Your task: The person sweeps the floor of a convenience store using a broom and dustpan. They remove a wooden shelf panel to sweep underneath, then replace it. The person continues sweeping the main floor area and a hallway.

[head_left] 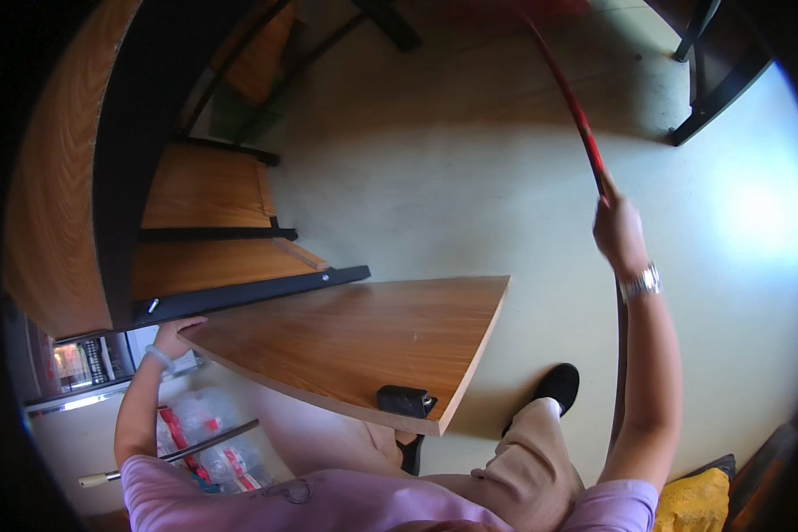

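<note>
My right hand [619,232] is wrapped round the long red and dark handle of what looks like a broom [585,133]. Its reddish far end is blurred at the top edge of the view, over the floor. On the left, my left hand [179,339] grips the corner of a wooden panel [355,341], thumb and fingers at its edge. The panel juts out in front of my body like a desk leaf or open door. A small black fitting [406,401] is fixed near its close right corner.
A wood-and-black-metal desk frame [208,266] stands at left. Beneath the panel's left end lie plastic-wrapped packages [213,434] and a metal rod [208,443]. Black furniture legs [700,106] stand far right. A yellow bag [696,501] sits at lower right, on the pale floor [470,195].
</note>
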A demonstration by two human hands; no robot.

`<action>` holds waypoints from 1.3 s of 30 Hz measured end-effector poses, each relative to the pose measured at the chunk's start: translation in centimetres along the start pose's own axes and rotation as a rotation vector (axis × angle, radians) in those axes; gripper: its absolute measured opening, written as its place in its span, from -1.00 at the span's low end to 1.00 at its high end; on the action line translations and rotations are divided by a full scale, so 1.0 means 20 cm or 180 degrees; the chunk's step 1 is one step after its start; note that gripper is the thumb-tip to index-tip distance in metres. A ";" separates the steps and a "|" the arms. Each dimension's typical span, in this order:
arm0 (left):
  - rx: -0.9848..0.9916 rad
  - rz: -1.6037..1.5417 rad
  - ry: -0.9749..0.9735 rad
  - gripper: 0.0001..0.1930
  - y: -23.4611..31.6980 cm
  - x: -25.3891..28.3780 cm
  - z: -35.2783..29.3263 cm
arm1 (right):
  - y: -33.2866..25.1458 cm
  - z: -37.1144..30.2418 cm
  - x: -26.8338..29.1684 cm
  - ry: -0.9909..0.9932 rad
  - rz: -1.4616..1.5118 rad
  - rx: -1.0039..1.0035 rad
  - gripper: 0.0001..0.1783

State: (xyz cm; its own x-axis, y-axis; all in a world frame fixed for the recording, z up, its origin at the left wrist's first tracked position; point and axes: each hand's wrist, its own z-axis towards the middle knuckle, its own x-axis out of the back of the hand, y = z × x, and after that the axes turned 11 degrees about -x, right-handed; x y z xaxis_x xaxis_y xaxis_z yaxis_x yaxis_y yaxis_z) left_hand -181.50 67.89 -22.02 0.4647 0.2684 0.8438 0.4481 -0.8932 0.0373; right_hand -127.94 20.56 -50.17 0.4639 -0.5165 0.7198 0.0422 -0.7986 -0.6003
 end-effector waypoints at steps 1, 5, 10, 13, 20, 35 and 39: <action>-0.0022 0.0041 -0.0007 -0.76 -0.01 0.00 0.00 | 0.03 -0.12 0.01 0.0033 -0.0009 0.0018 -0.41; 0.0060 0.0106 -0.0101 -0.74 -0.04 0.01 0.00 | 0.13 -0.51 0.02 0.0090 0.0203 0.0025 -0.36; -0.0007 0.0189 -0.0164 -0.76 -0.01 0.03 0.02 | 0.19 -0.75 0.07 0.0071 0.0750 0.0047 -0.34; 0.0392 0.0080 -0.0217 -0.76 0.02 0.04 0.03 | 0.18 -0.76 0.12 0.0597 0.0692 0.0394 -0.44; 0.0754 0.0027 -0.0332 -0.75 0.00 0.05 0.06 | 0.18 -0.38 0.22 0.0918 0.1164 -0.0121 -0.46; 0.0652 0.0306 -0.0348 -0.73 -0.15 0.01 0.02 | 0.26 -0.89 -0.03 0.0217 0.1910 -0.0177 -0.44; 0.0848 -0.0552 -0.0049 -0.65 -0.19 -0.02 0.03 | 0.27 -1.12 -0.02 -0.0201 0.1659 -0.0497 -0.29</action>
State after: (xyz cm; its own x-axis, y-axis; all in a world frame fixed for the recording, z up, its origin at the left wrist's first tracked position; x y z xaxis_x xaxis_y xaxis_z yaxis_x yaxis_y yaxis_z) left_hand -182.87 71.38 -22.81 0.3745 0.4157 0.8289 0.7049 -0.7083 0.0367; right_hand -147.67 9.55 -45.85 0.4406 -0.8404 0.3156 -0.3369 -0.4807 -0.8096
